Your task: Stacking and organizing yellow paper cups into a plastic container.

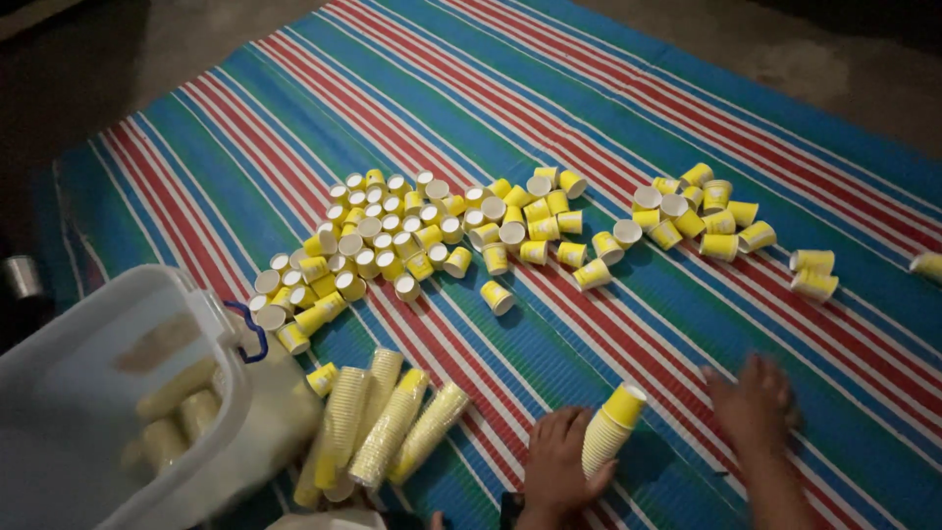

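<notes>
left hand (556,459) grips a short cup stack (610,428) (yellow); right hand (754,402) lies spread on the striped mat (628,108).

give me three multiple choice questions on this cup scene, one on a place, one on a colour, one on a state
1. Where does the clear plastic bin sit in the head view?
A. lower left
B. upper right
C. centre of the mat

2. What colour are the outsides of the loose paper cups?
A. red
B. yellow
C. green

3. What is the left hand doing?
A. lying empty on the mat
B. reaching into the bin
C. holding a stack of nested cups

Answers:
1. A, the bin fills the lower left corner, at the edge of the striped mat.
2. B, the cups show yellow walls and white insides.
3. C, its fingers wrap the stack's lower end, while the right hand rests open on the mat, holding nothing.
</notes>
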